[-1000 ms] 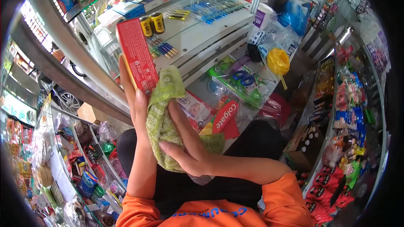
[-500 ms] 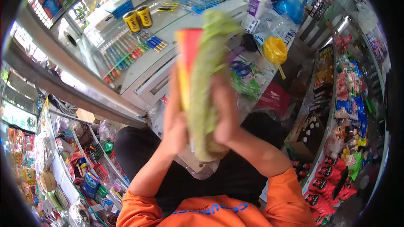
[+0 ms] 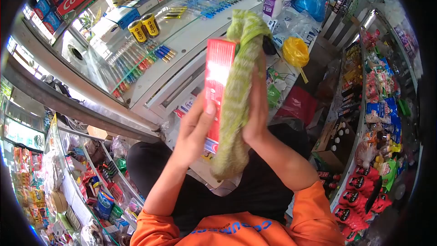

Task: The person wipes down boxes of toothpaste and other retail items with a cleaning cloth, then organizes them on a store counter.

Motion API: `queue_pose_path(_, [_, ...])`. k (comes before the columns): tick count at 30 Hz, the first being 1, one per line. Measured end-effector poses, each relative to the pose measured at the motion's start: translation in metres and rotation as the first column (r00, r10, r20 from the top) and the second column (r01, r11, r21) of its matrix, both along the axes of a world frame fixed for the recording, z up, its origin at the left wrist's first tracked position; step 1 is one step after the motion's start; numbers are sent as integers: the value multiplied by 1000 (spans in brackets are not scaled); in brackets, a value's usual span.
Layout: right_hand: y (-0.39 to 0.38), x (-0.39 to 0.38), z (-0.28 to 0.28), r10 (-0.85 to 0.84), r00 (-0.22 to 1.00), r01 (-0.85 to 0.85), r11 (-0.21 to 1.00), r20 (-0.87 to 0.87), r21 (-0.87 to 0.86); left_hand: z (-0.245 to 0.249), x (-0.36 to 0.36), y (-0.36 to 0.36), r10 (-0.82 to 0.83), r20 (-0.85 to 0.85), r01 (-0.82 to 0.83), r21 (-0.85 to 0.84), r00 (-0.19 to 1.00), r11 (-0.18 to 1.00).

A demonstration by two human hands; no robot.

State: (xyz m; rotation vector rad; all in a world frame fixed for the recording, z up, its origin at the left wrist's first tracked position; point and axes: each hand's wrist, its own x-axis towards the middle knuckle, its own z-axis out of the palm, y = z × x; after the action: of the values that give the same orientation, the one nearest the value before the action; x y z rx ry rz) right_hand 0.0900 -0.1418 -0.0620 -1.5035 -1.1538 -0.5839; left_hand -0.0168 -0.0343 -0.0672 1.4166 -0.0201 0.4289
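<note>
Upright in front of me, a red box (image 3: 217, 73) with a shiny ribbed face is pressed against a crumpled green-and-white cloth (image 3: 239, 95). My left hand (image 3: 195, 130) grips the box from the left, thumb on its red face. On the other side, my right hand (image 3: 257, 109) holds the cloth from the right, its fingers partly hidden behind it. The cloth's knotted upper end rises above the box, and its lower end hangs over my lap.
A glass counter (image 3: 170, 45) with pens and two yellow-black cans (image 3: 144, 28) lies ahead. A yellow bag (image 3: 296, 52) and a blue bag (image 3: 311, 1) are at the upper right. Packed shelves (image 3: 359, 109) stand right, more shelves (image 3: 91, 173) left.
The box has turned so its red face shows more. Cloth and box have shifted slightly right, and my left thumb now lies on the box's face.
</note>
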Motion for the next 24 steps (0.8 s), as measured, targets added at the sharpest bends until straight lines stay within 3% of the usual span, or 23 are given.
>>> queue_pose_path(1, [-1, 2, 3, -7, 996, 6, 1000, -86, -16, -9, 3, 0, -10, -3, 10, 58, 1000, 998])
queue_pose_path(3, [0, -2, 9, -21, 984, 16, 999, -175, -27, -17, 8, 1, 144, 7, -144, 157, 989, 977])
queue_pose_path(4, [7, -13, 13, 161, 903, -157, 987, -398, 43, -16, 8, -1, 262, -3, -262, 20, 965, 965])
queue_pose_path(5, [13, -25, 14, 334, 738, -305, 940, -586, 152, -12, 6, -4, 373, -34, -374, -116, 927, 920])
queue_pose_path(6, [15, -36, 9, 355, 670, -357, 924, -652, 136, 2, 5, 7, 290, -18, -289, -180, 957, 940])
queue_pose_path(7, [17, -46, 2, 369, 595, -412, 903, -714, 123, 4, 4, 15, 347, 37, -337, -169, 937, 926])
queue_pose_path(9, [18, -55, -9, 443, 566, -483, 862, -695, 155, 5, 3, 33, 434, 58, -392, -331, 899, 858])
queue_pose_path(11, [8, -63, -9, 361, 582, -570, 820, -729, -49, 20, 2, 30, 431, 160, -323, -450, 888, 832])
queue_pose_path(12, [7, -65, -17, 323, 772, -462, 877, -547, -134, 13, 0, 37, 496, 159, -411, -378, 853, 829])
queue_pose_path(13, [4, -61, -17, 330, 768, -470, 872, -548, -134, 14, -2, 37, 504, 158, -420, -377, 849, 825])
queue_pose_path(15, [-7, -43, -11, 306, 844, -454, 844, -440, -284, 20, -4, 32, 552, 60, -532, -199, 832, 823])
queue_pose_path(16, [-14, -29, -2, 229, 909, -368, 833, -347, -413, 25, -3, 28, 586, 65, -564, -201, 808, 801])
queue_pose_path(18, [-33, -5, 13, 131, 947, -255, 862, -292, -438, 23, -5, 32, 562, 97, -550, -123, 822, 826])
queue_pose_path(19, [-30, 3, 10, 102, 955, -159, 969, -279, -190, 23, -5, 33, 528, 131, -528, -41, 839, 849])
queue_pose_path(21, [-35, 16, 35, 63, 976, -87, 990, -208, -110, 13, -2, 29, 492, 117, -502, 76, 863, 862])
queue_pose_path(23, [-40, 23, 48, -157, 981, 152, 987, 117, 45, 0, -1, 33, 427, 164, -440, 561, 889, 701])
queue_pose_path(24, [-41, 24, 50, -126, 987, 117, 989, 104, 86, -1, 3, 35, 306, 275, -405, 729, 911, 552])
